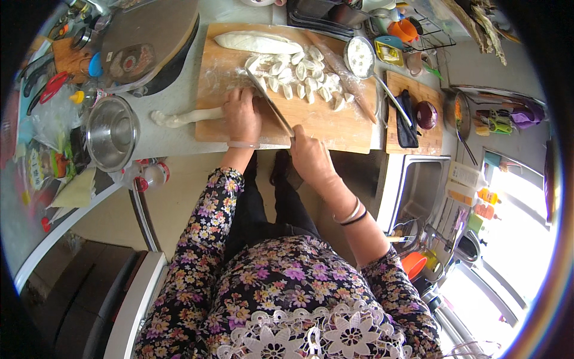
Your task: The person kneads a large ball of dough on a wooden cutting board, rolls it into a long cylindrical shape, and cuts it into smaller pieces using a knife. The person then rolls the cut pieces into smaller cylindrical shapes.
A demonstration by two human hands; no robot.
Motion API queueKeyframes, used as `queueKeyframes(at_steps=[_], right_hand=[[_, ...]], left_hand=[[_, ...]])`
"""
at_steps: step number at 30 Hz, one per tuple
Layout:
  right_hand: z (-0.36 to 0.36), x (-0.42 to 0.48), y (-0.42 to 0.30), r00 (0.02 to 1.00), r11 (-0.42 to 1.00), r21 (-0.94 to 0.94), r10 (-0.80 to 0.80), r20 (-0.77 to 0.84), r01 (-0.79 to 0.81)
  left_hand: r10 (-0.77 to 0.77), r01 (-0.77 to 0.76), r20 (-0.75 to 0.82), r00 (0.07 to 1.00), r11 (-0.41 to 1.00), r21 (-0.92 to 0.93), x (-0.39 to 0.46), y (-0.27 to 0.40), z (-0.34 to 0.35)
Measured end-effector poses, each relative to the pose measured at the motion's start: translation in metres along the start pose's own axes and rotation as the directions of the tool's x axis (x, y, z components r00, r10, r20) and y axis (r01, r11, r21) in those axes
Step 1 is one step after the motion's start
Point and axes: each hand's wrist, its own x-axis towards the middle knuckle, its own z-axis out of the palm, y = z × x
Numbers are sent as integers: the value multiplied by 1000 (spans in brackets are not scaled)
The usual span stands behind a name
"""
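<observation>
My right hand (312, 158) grips the handle of a kitchen knife (270, 101), its blade slanting up and left over a floured wooden board (287, 134). Just left of the blade, my left hand (242, 115) holds down a rope of dough (190, 117), whose far end hangs past the board's left edge onto the counter. The rope's end near the blade is hidden under my fingers. Beyond the knife, several cut dough pieces (309, 74) lie scattered in flour. A thick dough log (258, 42) rests along the board's back edge.
A wooden rolling pin (343, 74) lies diagonally right of the pieces. A long-handled ladle (360, 57) of flour stands behind it. To the right, a smaller board (391, 85) carries a red onion (426, 115) and a black cloth (406, 121). A metal bowl (112, 133) sits left.
</observation>
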Motion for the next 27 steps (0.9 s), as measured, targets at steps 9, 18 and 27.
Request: queueKeyframes(at_steps=[9, 18, 27], right_hand=[[-8, -20, -9, 993, 991, 84, -98, -63, 103], [-2, -14, -14, 998, 998, 28, -53, 40, 52], [-4, 24, -30, 987, 982, 113, -143, -79, 152]], left_hand=[[-45, 37, -92, 995, 996, -82, -5, -27, -5], [-62, 58, -66, 996, 997, -57, -2, -30, -6], [-60, 53, -95, 994, 996, -75, -5, -35, -15]])
